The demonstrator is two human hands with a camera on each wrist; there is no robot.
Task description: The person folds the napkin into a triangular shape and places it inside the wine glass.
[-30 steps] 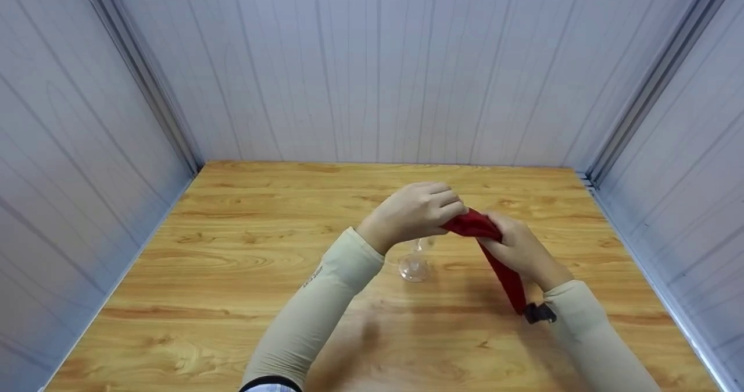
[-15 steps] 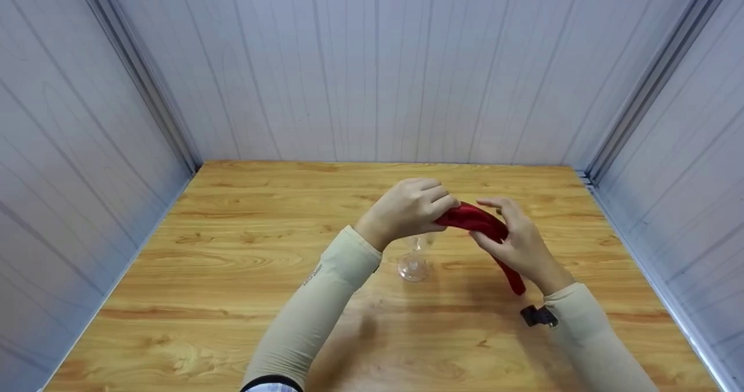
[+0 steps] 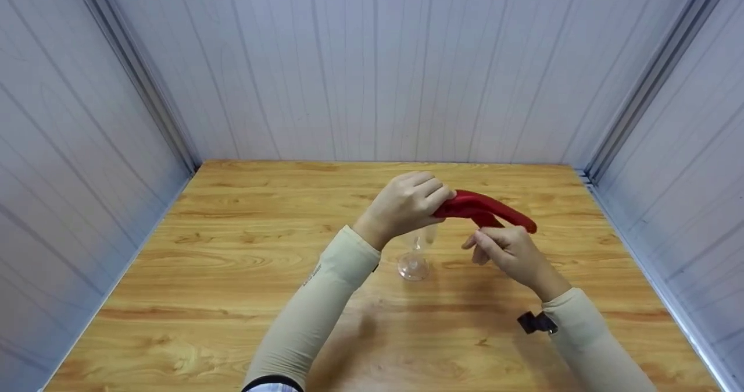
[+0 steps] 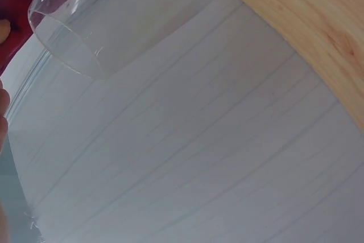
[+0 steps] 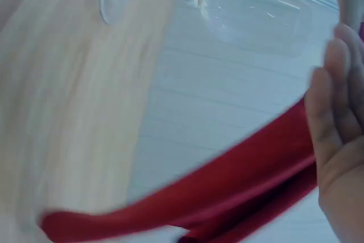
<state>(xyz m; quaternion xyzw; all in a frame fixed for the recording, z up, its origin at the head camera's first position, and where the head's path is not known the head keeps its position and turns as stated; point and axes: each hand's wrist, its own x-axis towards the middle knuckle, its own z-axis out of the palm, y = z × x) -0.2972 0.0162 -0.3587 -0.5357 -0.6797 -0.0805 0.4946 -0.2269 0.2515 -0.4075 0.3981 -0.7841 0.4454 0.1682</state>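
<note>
My left hand [image 3: 404,206] pinches one end of a folded red cloth [image 3: 465,203] above the table, and the other end juts out to the right in two layers. Just below the cloth's lower layer is my right hand [image 3: 514,255], its thumb near its index finger. In the right wrist view, the straight fingers of that hand [image 5: 335,118] lie beside the red cloth [image 5: 227,180]. A clear stemmed glass [image 3: 413,267] stands upright on the table beneath the left hand, which partly hides its bowl. The bowl's rim shows in the left wrist view on the glass [image 4: 74,32].
The wood-patterned table [image 3: 261,235] is bounded by a pale panelled wall [image 3: 372,78] behind and by panels on both sides. A small black device [image 3: 537,323] sits at the right sleeve's cuff.
The right hand has let go of the cloth and dropped slightly below it. The cloth's free end has swung up to the right. The left hand keeps its grip, rising slightly.
</note>
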